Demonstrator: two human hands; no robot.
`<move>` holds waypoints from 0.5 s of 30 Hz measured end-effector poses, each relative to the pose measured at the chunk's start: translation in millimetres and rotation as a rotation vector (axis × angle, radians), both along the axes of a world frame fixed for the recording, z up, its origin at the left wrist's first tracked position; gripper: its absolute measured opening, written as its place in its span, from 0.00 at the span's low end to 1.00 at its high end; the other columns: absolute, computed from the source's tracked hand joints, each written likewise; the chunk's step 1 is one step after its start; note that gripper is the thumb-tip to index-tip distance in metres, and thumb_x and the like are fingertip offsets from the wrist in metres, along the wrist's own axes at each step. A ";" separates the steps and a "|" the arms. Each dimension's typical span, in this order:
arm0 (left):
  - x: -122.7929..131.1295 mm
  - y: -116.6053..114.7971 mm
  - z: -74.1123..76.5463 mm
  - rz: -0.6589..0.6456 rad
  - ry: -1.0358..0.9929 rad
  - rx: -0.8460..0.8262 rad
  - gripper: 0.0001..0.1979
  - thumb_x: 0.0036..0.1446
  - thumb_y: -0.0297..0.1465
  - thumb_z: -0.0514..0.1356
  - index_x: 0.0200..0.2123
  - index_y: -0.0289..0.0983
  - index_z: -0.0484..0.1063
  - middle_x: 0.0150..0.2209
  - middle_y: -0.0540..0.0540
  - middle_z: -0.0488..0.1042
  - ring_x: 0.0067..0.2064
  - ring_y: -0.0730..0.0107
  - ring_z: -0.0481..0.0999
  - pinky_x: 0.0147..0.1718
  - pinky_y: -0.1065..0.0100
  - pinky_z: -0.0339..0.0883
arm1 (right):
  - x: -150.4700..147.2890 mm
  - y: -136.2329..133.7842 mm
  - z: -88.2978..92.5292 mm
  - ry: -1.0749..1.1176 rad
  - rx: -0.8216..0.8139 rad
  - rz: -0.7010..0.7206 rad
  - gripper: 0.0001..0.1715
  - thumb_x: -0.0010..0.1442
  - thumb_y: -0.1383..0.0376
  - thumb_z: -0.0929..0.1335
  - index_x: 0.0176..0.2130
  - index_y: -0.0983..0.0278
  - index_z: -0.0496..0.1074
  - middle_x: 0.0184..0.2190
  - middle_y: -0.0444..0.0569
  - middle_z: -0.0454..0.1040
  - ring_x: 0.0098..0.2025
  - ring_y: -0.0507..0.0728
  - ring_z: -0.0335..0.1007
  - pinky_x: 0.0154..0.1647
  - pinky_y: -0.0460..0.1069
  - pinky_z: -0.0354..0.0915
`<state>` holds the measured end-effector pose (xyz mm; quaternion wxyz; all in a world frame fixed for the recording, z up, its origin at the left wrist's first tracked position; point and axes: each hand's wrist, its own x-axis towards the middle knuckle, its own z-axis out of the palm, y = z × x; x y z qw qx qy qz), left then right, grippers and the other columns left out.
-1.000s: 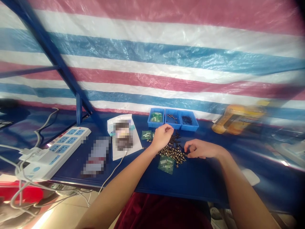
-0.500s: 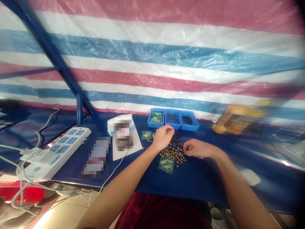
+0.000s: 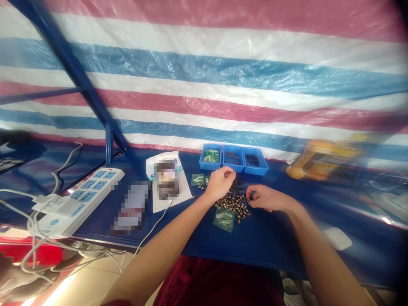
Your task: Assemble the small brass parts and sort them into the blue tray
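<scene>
A heap of small brass and dark screws [image 3: 234,202] lies on the blue table [image 3: 261,238]. My left hand [image 3: 219,183] hovers at the heap's left side with fingers curled together in a pinch; what it holds is too small to make out. My right hand [image 3: 266,197] rests at the heap's right edge, fingers bent and pinched onto the screws. A small green bag [image 3: 225,218] lies just in front of the heap, and another green bag [image 3: 197,179] sits behind my left hand.
Three small blue bins [image 3: 234,158] stand at the back, holding green bags and dark parts. A white power strip [image 3: 78,200] with cables lies at the left. A white sheet [image 3: 167,180] and an orange-yellow object [image 3: 321,159] also sit on the table. A striped tarp hangs behind.
My right hand has slid slightly left and back into the heap's right edge. My left hand has stayed almost in place, still pinched.
</scene>
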<state>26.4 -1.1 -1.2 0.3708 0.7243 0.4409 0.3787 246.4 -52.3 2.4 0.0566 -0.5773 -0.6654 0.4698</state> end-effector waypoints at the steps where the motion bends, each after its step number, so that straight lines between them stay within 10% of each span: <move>1: 0.1 0.0 0.0 0.001 0.001 0.002 0.10 0.61 0.36 0.55 0.34 0.40 0.75 0.35 0.49 0.79 0.38 0.67 0.77 0.37 0.70 0.67 | 0.2 0.0 0.0 0.001 0.000 0.006 0.10 0.55 0.63 0.67 0.39 0.61 0.67 0.20 0.37 0.63 0.15 0.48 0.58 0.13 0.43 0.53; 9: 0.0 -1.7 1.0 -0.016 0.002 0.034 0.09 0.61 0.35 0.56 0.35 0.39 0.75 0.35 0.49 0.79 0.37 0.67 0.77 0.37 0.70 0.67 | -1.7 -1.3 9.9 0.042 0.051 -0.064 0.08 0.56 0.61 0.66 0.36 0.63 0.69 0.20 0.38 0.63 0.15 0.47 0.56 0.14 0.44 0.51; 15: 4.3 -14.0 8.5 -0.323 -0.019 0.155 0.11 0.61 0.32 0.56 0.43 0.39 0.75 0.37 0.48 0.78 0.32 0.73 0.74 0.33 0.72 0.67 | -5.4 -0.5 19.5 0.364 0.292 -0.203 0.10 0.56 0.59 0.68 0.36 0.63 0.70 0.20 0.40 0.64 0.24 0.51 0.62 0.24 0.45 0.58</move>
